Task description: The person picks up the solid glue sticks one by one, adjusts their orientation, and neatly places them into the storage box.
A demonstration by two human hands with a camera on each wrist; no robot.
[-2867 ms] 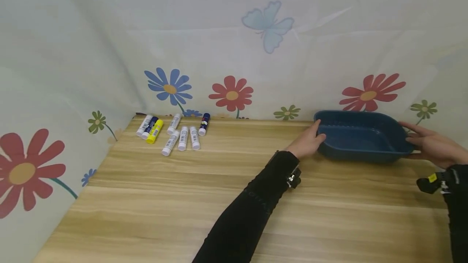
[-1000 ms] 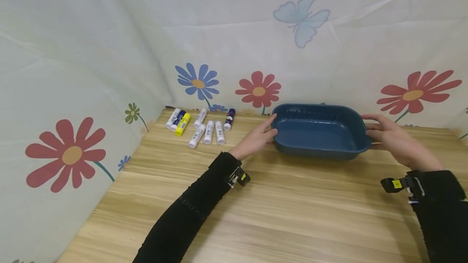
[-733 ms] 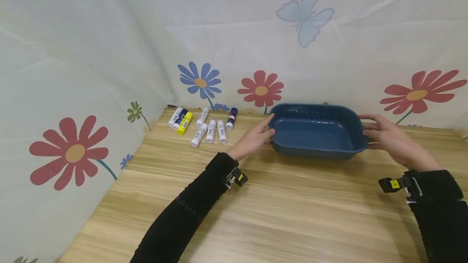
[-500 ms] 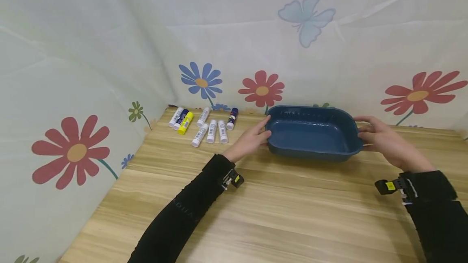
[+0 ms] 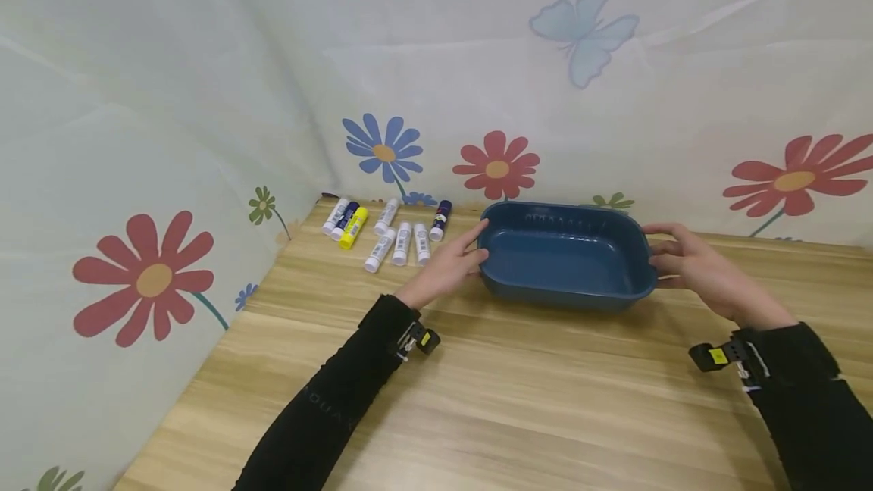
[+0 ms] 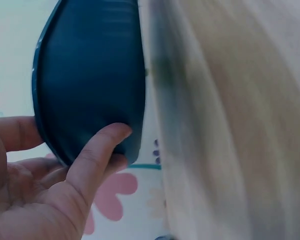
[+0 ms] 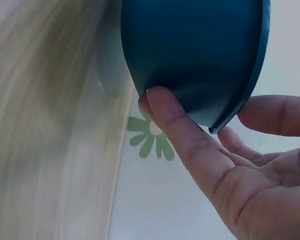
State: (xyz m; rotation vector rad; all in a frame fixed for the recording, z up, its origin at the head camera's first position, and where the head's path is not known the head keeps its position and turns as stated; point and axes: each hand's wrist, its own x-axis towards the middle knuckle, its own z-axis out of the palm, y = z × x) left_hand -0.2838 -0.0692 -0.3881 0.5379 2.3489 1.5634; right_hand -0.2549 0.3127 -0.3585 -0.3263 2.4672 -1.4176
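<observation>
A blue rectangular plastic basin (image 5: 566, 256) with rounded corners is held between both hands, and nothing lies inside it. At its left end my left hand (image 5: 445, 270) grips the wall, thumb by the rim. My right hand (image 5: 702, 275) holds the opposite end, fingers spread along the wall. In the left wrist view fingertips press the outer side of the basin (image 6: 90, 75). The right wrist view shows fingers against the basin's end wall (image 7: 190, 55) too, and its underside stands a little apart from the wooden table (image 7: 60, 150).
Several glue sticks lie at the table's back left: white ones (image 5: 402, 243), a yellow one (image 5: 354, 228) and dark blue ones (image 5: 440, 220). Behind the wooden table (image 5: 546, 400) hangs a white curtain (image 5: 436, 59) printed with flowers and a butterfly.
Both hands have carried the basin leftward along the back of the table, closer to the glue sticks, and slightly towards the front. The head view has turned right lately; the glue sticks stay put.
</observation>
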